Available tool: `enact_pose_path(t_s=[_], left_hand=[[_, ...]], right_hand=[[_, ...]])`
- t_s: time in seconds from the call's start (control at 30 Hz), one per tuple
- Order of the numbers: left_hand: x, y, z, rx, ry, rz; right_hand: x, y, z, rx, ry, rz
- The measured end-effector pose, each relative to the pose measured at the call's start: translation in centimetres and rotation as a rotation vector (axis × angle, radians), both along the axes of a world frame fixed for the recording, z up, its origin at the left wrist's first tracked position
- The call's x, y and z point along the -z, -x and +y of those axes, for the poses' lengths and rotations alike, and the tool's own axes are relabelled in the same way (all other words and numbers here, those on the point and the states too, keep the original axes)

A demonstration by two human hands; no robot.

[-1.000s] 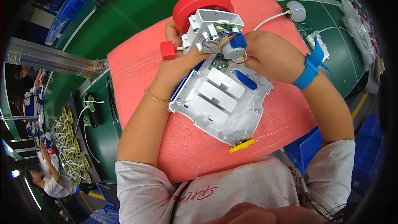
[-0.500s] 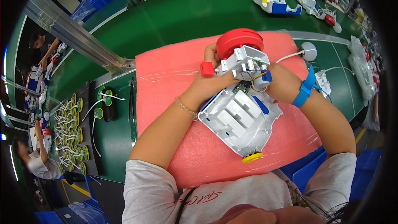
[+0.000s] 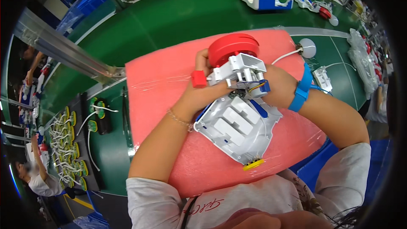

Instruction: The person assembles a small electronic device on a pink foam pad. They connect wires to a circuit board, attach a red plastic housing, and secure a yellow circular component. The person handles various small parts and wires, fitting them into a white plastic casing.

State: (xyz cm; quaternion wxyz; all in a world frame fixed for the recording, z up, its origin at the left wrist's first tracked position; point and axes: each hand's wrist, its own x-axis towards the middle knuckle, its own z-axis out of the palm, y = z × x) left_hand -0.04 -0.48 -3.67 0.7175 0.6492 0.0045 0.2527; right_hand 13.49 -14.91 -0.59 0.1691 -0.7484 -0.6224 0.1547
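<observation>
Above the pink foam mat, my two hands hold a white plastic assembly (image 3: 237, 66) with a big red wheel (image 3: 233, 47) at its top. My left hand (image 3: 202, 92) is closed around its left side, thumb across the front and fingers behind, beside a small red block (image 3: 199, 79). On the right side my right hand (image 3: 276, 85) is closed too, its fingertips mostly hidden behind the part. Thin wires and a circuit board show between the hands. Joined below or lying against it is an open white shell (image 3: 235, 129) with blue pieces and a yellow disc (image 3: 253, 164).
Pink foam mat (image 3: 157, 85) covers the bench before me. To the left, a dark tray (image 3: 90, 161) carries several green-and-yellow round boards with white cables. A cabled white bulb (image 3: 307, 48) and white module (image 3: 322, 79) lie right. White-and-blue shells (image 3: 265, 1) sit on the far green surface.
The whole view has shifted, so the bench and the assembly appear farther left. Both hands keep their hold, and the assembly's pose is nearly the same.
</observation>
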Motion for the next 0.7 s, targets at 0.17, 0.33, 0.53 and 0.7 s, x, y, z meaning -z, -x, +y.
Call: enact_pose_path(t_s=[0.17,0.33,0.53,0.7], left_hand=[[-0.2,0.0,-0.4,-0.01,0.014,0.001],[0.1,0.4,-0.4,-0.105,-0.158,0.085],[0.1,0.3,-0.1,-0.106,-0.045,0.15],[0.1,0.5,0.0,-0.115,0.017,0.159]], right_hand=[[-1.6,1.0,-0.1,0.038,0.031,0.101],[-2.3,1.8,0.5,0.013,0.056,0.016],[-1.3,0.7,-0.3,-0.085,0.026,-0.23],[-2.3,-0.5,-1.4,-0.01,-0.031,-0.14]])
